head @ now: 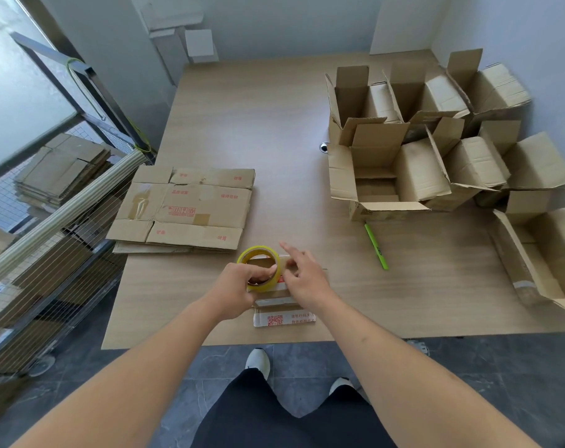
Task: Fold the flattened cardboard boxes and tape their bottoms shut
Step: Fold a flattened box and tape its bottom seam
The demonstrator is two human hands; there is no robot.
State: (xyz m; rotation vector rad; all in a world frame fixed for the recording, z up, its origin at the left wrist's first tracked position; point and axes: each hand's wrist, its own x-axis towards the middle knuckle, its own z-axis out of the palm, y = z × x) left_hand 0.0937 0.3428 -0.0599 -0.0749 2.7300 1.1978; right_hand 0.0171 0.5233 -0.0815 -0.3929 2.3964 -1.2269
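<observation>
wire cart [48,253]: standing at the far left of the scene, beside the table's left edge; flattened cardboard is lying on its shelves and a ribbed roll is leaning across its top.
flat box stack [184,208]: lying on the left part of the table, near its left edge; the top sheet is showing red print and patches of old tape.
table [258,124]: a light wood surface carrying every task item; its near edge is running just beyond the person's feet.
left hand [239,286]: gripping the tape roll, with fingers curling through the core and the thumb on the near side.
tape roll [260,268]: a yellow-edged roll of clear tape, being held tilted above the small box at the near centre of the table.
small box [284,313]: sitting at the near centre of the table, under both hands; clear tape is showing along its top and red print on its near face.
right hand [305,276]: hovering over the small box just right of the roll, index finger pointing away, remaining fingers bent; whether it is pinching the tape end cannot be told.
green pen [376,245]: lying on the table right of the hands, well apart from them.
folded boxes [436,150]: standing grouped on the right part of the table, top flaps open.
</observation>
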